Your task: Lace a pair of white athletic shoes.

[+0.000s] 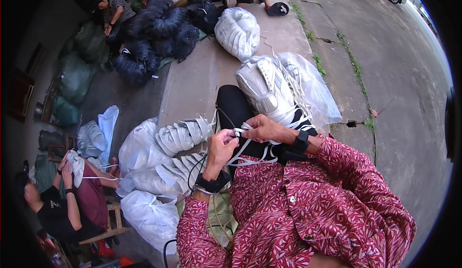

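Lacing step in hand, seemingly. Left hand (220, 148) pinched on white lace (239, 132); right hand (262, 127) closed on the same lace; white shoe (262, 91) resting on the knee (plastic bag (315, 87) just beyond). Next move likely calling for threading an eyelet.

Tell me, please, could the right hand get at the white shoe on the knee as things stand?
Probably yes. The white shoe lies on the knee just beyond the right hand, with nothing between them. But both that hand and the left hand are pinching the white lace, so it would have to let go first.
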Available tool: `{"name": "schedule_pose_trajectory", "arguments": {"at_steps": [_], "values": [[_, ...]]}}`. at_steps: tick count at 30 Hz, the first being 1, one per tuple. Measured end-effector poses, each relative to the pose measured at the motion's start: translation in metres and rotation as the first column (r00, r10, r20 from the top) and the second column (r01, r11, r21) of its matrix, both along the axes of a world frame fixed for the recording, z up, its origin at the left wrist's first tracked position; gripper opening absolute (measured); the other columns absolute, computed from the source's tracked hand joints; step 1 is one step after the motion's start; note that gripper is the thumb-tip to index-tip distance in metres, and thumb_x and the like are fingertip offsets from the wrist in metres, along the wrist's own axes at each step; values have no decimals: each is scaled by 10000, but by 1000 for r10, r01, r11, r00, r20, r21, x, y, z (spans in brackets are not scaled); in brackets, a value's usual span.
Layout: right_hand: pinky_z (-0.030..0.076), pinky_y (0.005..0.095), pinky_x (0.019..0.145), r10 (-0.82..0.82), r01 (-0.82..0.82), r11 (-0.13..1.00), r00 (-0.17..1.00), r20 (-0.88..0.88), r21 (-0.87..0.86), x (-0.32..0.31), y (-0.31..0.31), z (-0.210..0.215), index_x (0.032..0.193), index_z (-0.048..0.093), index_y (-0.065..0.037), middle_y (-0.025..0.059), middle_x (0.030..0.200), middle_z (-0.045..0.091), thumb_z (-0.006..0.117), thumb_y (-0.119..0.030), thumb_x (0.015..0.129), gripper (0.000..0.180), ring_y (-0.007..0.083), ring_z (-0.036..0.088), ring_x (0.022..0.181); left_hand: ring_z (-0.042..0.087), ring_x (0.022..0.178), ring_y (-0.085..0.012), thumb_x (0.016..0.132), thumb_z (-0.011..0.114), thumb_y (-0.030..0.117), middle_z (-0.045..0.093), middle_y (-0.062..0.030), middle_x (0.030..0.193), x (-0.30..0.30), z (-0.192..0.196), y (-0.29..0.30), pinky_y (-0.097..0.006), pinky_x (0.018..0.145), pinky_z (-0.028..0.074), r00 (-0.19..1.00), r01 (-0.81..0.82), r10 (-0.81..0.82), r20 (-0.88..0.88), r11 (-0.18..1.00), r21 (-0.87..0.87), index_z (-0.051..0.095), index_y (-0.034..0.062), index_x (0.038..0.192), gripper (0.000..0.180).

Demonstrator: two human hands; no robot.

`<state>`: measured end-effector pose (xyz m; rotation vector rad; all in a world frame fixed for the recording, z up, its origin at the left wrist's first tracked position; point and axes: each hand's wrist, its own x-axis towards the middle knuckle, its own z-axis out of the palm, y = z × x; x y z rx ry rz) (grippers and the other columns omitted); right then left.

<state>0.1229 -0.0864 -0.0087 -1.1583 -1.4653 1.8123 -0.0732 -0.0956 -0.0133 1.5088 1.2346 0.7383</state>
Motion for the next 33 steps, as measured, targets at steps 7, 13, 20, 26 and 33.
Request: {"name": "schedule_pose_trajectory", "arguments": {"at_steps": [7, 13, 20, 26, 33], "values": [[268, 205, 400, -155, 164, 977, 985, -78, 134, 1, 3, 11, 788, 607, -50, -54, 555, 470, 600, -156, 866, 131, 24, 389, 450, 587, 585, -96, 740, 635, 60, 646, -71, 657, 3, -4, -2, -251, 541, 451, 997, -24, 23, -78, 1000, -4, 612, -37, 898, 186], [311, 211, 425, -270, 278, 938, 960, -67, 205, -1, -3, 26, 807, 601, -22, -53, 583, 481, 600, -144, 856, 132, 34, 403, 481, 588, 583, -102, 737, 642, 69, 643, -82, 655, -1, -13, 1, -253, 545, 457, 997, -21, 22, -78, 1000, 19, 629, -43, 885, 186], [436, 390, 540, -187, 25, 807, 959, 215, 591, -7, -8, 11, 809, 593, 34, 198, 647, 577, 627, -115, 761, 160, 325, 577, 581, 542, 552, -69, 772, 617, 52, 638, -53, 681, 2, 4, -4, -212, 502, 415, 996, -60, 66, 61, 994, -92, 605, -47, 962, 215], [433, 385, 546, -253, 119, 815, 954, 163, 567, -19, -13, -4, 817, 593, 39, 184, 630, 579, 636, -112, 736, 177, 286, 555, 554, 483, 504, -37, 791, 600, 48, 620, -21, 683, 2, -1, -2, -182, 445, 366, 998, -34, 35, 52, 999, -21, 577, -26, 1012, 234], [327, 237, 454, -199, 182, 939, 979, 30, 293, -21, -9, -8, 779, 570, -4, -42, 594, 477, 590, -118, 835, 129, 40, 398, 523, 598, 590, -91, 755, 612, 30, 652, -82, 665, 3, -6, -1, -244, 543, 452, 999, -37, 37, -7, 999, 9, 603, -39, 868, 133]]}}
